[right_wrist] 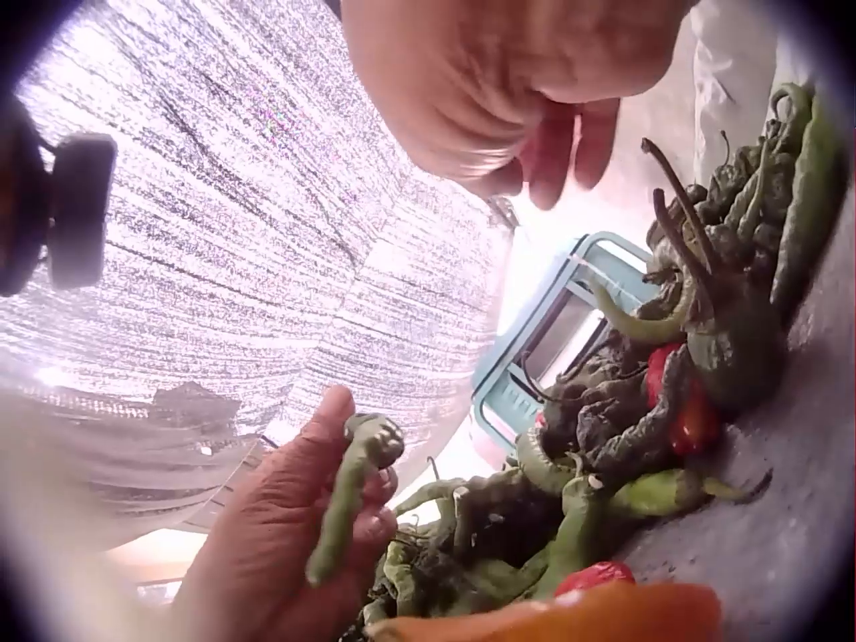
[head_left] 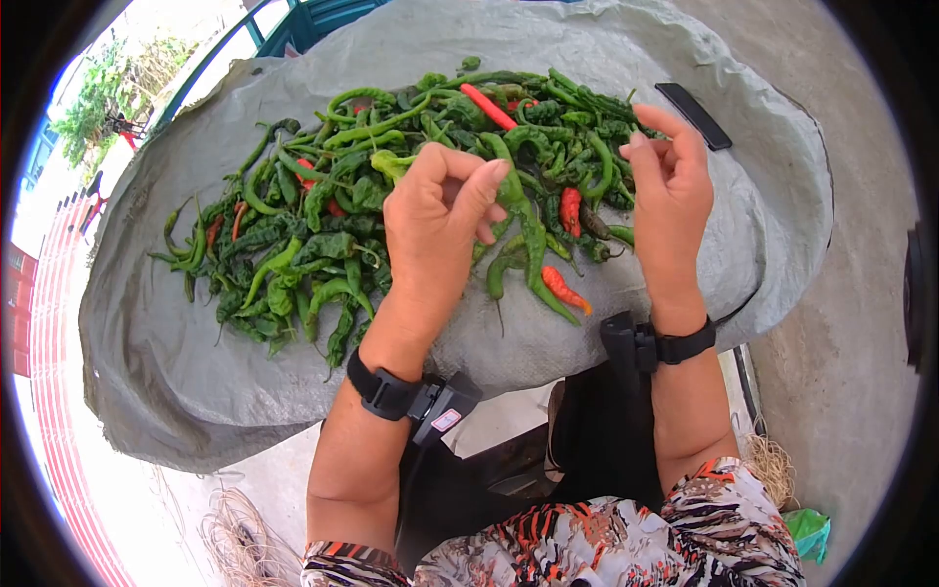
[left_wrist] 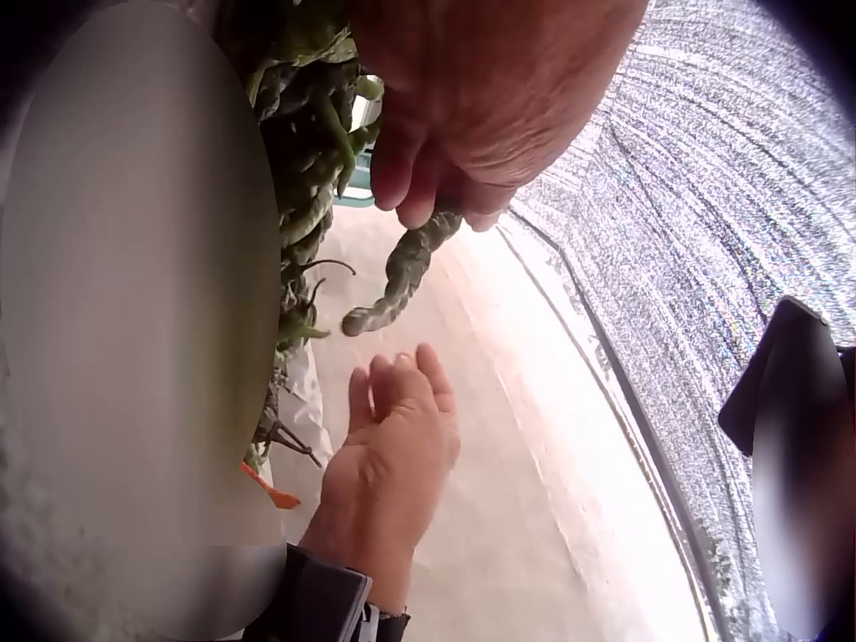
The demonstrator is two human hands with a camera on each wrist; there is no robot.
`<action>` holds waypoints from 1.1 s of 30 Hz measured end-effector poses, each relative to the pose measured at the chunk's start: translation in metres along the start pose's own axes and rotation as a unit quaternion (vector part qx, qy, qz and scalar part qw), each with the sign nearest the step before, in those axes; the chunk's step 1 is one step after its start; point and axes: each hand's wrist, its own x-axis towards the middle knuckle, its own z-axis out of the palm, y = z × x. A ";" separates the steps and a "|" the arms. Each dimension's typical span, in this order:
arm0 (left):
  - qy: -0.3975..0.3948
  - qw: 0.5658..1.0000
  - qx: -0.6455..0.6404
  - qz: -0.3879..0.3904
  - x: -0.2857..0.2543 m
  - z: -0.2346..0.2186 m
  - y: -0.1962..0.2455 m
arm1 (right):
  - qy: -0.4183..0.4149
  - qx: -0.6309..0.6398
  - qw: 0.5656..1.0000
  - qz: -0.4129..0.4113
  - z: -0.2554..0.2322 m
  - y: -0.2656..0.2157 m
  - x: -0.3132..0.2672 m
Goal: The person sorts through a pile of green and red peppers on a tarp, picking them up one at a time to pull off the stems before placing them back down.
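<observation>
My left hand [head_left: 440, 220] is raised over the front of a pile of peppers [head_left: 333, 196]. It pinches a wrinkled green pepper [left_wrist: 401, 274], whose free end sticks out past the fingers; the right wrist view shows this green pepper [right_wrist: 351, 498] beside the thumb. To the right, my right hand [head_left: 675, 196] is lifted above the pile's right end, its fingers loosely bent and nothing visible between them. Below and between the hands lie a long green pepper [head_left: 535, 254] and an orange-red pepper [head_left: 565, 290] on the grey sheet.
The grey sheet [head_left: 196, 382] spreads under the pile, with a black phone [head_left: 694, 115] at its right side. A blue-green metal frame [head_left: 323, 15] stands behind. Tangled twine [head_left: 245, 538] lies on the floor at left, and a green bag [head_left: 808, 533] at right.
</observation>
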 end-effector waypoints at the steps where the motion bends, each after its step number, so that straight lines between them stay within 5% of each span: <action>1: -0.005 1.000 0.007 0.005 0.000 0.001 0.000 | -0.029 0.032 0.999 -0.012 0.000 -0.003 -0.002; 7: -0.007 0.999 -0.002 0.041 -0.001 0.001 0.001 | -0.278 0.043 0.955 -0.096 0.013 -0.037 -0.024; 10: 0.003 0.998 -0.033 0.044 -0.002 0.002 0.005 | -0.255 0.017 0.954 -0.155 0.022 -0.042 -0.033; 14: -0.022 0.998 -0.023 0.048 -0.002 -0.004 0.001 | -0.273 0.057 0.956 -0.092 0.019 -0.033 -0.029; 17: -0.030 0.999 0.004 -0.012 0.000 -0.005 0.007 | -0.196 0.013 0.974 -0.110 0.016 -0.031 -0.022; 21: -0.096 0.974 0.193 0.063 0.000 -0.002 -0.002 | -0.087 -0.081 0.984 -0.133 0.011 -0.012 -0.007; 24: -0.140 0.916 0.293 0.236 0.001 0.000 -0.015 | -0.038 -0.133 0.986 -0.097 0.012 0.005 -0.003; 28: -0.207 0.917 0.311 0.141 -0.003 -0.003 -0.011 | -0.143 -0.043 0.988 -0.031 0.009 0.004 -0.004; 33: -0.229 0.908 0.340 0.091 -0.006 -0.002 -0.011 | -0.147 -0.059 0.982 -0.103 0.014 -0.012 -0.013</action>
